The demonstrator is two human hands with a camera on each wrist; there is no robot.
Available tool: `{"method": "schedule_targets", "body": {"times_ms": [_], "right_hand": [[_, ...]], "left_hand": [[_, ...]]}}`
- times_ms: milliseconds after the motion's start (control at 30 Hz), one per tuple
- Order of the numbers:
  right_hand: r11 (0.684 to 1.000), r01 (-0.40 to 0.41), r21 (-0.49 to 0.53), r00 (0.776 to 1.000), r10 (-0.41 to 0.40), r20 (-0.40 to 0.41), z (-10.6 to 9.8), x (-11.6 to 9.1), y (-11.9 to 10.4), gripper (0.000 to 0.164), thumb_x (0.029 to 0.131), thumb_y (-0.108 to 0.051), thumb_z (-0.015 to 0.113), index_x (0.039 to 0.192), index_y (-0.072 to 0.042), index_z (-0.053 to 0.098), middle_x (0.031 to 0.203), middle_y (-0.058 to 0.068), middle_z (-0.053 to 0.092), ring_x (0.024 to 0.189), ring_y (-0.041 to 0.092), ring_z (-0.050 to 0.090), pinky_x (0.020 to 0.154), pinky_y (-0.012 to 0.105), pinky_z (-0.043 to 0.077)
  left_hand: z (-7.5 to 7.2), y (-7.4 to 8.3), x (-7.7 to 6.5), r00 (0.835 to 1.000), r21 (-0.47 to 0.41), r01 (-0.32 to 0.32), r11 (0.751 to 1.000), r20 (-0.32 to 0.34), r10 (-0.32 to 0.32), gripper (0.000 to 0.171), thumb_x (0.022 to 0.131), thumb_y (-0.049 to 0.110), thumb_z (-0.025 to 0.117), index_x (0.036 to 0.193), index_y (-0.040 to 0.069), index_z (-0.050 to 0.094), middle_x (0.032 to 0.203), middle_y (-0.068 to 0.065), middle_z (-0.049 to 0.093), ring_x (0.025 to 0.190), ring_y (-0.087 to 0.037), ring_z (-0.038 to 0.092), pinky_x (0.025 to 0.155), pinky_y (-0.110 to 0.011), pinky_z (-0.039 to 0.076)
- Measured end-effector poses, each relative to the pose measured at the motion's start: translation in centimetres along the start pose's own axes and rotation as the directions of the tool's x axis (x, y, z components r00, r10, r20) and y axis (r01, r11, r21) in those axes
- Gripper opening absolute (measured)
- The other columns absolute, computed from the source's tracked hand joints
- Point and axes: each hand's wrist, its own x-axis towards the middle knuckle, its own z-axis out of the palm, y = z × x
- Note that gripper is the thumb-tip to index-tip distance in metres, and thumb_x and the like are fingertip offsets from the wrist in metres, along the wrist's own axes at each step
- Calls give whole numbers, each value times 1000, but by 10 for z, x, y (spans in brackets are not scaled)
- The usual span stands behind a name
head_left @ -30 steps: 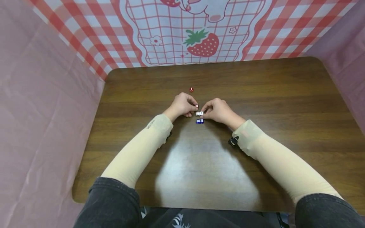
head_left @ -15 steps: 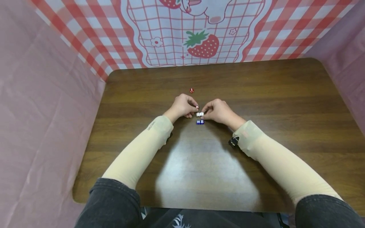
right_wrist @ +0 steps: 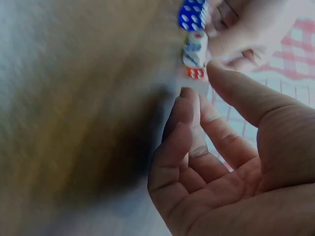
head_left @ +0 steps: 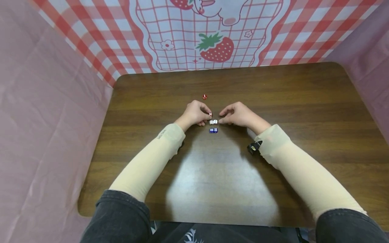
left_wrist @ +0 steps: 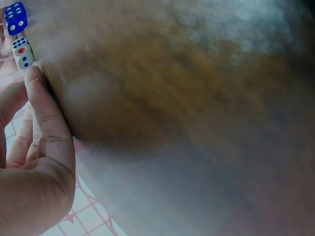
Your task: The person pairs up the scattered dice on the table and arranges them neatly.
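Observation:
My left hand [head_left: 194, 114] pinches a red die [head_left: 210, 114] with white pips between thumb and forefinger. Just in front of that die lies a pair of white dice [head_left: 213, 122], side by side, and nearer to me a pair of blue dice [head_left: 213, 130]. My right hand [head_left: 240, 114] is to the right of the white pair, thumb and forefinger parted with nothing between them. In the right wrist view the red die [right_wrist: 196, 73] shows just past the white dice [right_wrist: 195, 49]. The left wrist view has my thumb and finger hiding the red die.
Farther back on the brown wooden table [head_left: 288, 94] lies another red die [head_left: 204, 97]. A strawberry-print checked cloth [head_left: 209, 40] hangs behind the far table edge. Pink cloth [head_left: 39, 118] hangs at the left side.
My right hand has drawn back to the right, away from the white dice, its thumb and fingers parting. The left hand stays in place with the red die.

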Motion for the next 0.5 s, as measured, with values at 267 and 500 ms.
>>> {"method": "schedule_targets", "body": {"times_ms": [267,500], "right_hand": [[997,-37,64,998,41,-58,-13,13,-3,32,92,-24,79,116,-2,73,91,16,73,76,25,66,63,36,59],[996,-34,78,996,40,-77,-14,32,-8,31,93,-24,78,116,-4,73,91,14,74,75,22,66,62,34,59]], "left_hand": [[-1,-1,-1,1000,6,0,1000,-6,0,11,86,4,83,95,4,77,70,-12,70,51,-18,66,51,-30,60],[0,1,-2,1000,13,4,1000,-4,-4,10,86,5,83,94,5,77,70,-11,71,53,-19,67,52,-30,60]]}}
